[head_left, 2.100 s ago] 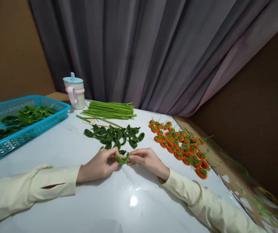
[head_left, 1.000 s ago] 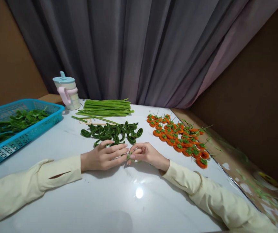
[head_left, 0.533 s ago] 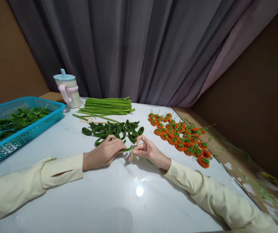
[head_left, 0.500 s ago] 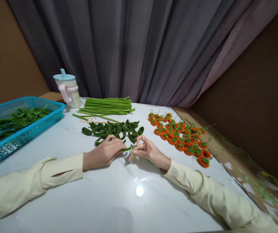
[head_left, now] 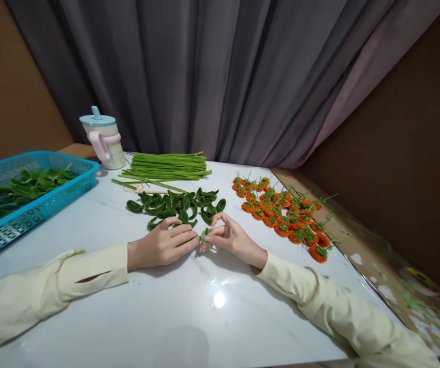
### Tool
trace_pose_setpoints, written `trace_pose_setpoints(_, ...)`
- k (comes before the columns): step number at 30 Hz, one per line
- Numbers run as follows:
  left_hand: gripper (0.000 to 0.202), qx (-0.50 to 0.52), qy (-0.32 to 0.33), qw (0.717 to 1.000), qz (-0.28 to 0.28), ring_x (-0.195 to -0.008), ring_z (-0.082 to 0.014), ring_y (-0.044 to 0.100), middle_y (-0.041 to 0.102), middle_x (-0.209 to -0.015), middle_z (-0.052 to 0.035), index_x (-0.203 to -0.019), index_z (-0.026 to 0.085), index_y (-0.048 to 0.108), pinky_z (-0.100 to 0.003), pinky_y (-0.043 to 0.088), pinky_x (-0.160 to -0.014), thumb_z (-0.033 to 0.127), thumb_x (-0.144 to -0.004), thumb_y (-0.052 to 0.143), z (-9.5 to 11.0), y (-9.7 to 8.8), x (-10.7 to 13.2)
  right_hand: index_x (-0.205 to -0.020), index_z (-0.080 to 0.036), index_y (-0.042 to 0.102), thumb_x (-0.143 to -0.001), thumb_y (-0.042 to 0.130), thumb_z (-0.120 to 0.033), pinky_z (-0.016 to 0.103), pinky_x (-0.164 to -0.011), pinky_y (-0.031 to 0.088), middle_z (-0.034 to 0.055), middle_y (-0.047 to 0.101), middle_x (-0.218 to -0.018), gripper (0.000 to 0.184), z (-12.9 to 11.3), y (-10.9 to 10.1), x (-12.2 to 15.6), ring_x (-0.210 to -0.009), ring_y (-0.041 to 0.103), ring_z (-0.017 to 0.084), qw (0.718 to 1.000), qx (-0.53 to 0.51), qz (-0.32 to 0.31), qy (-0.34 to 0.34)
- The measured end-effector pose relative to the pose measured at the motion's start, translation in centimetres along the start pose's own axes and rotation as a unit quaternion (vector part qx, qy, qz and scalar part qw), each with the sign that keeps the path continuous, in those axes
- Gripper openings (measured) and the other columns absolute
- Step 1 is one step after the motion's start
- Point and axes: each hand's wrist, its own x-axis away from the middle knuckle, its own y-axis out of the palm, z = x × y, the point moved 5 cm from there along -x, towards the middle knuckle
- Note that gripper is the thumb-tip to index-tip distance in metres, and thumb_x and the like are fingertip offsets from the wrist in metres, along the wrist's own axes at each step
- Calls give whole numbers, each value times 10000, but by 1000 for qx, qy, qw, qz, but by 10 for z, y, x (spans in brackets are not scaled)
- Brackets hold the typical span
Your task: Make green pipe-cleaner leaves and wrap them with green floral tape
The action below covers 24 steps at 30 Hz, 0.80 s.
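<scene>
Between my hands is a short piece of green chenille stem (head_left: pixel 205 234), with a pale green strip about it that is partly hidden by the fingers. My right hand (head_left: pixel 236 241) pinches it between thumb and forefinger. Beside it, my left hand (head_left: pixel 166 243) has its fingers bent and closed at the other end of the piece, most of which it hides. Just beyond the hands lies a spread of dark green curled chenille leaves (head_left: pixel 183 204).
Bright green chenille stems (head_left: pixel 168 166) lie bundled at the back. Orange flower heads with green centres (head_left: pixel 281 217) cover the right side. At left stand a blue basket (head_left: pixel 70 189) of leaves and a lidded cup (head_left: pixel 107 145). Scraps (head_left: pixel 415 306) lie beyond the right edge.
My hands have come closer together, and less of the green piece shows between them. The pale strip under my right hand shows less too. The whole view has shifted slightly.
</scene>
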Motion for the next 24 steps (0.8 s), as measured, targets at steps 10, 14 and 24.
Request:
trace_pose_setpoints(10,191,-95,90,984,118,-824,-146,623,707,-849,-18,-863,146,614,-309,377,-758,114,-882,426,13,-15,-7,-933,-194,357,-754,706,-326,220,-606,459,-18,626,-667,414,3,0,-2,-655,617,125,1000,7,-6,6)
trace_pose_setpoints(14,187,-107,69,984,126,-842,-152,625,705,-866,-25,-904,143,610,-311,376,-769,94,-869,432,12,-15,-7,-925,-197,355,-758,706,-305,238,-645,467,-15,626,-665,404,3,-1,-1,-675,624,133,1000,2,4,-2)
trace_pose_setpoints(24,176,-147,41,980,127,-811,-158,627,709,-879,-21,-911,147,619,-325,368,-771,116,-867,452,13,-14,-9,-915,-204,363,-768,700,-295,223,-630,453,-31,609,-655,378,-3,0,-1,-675,621,130,1000,-18,13,-20)
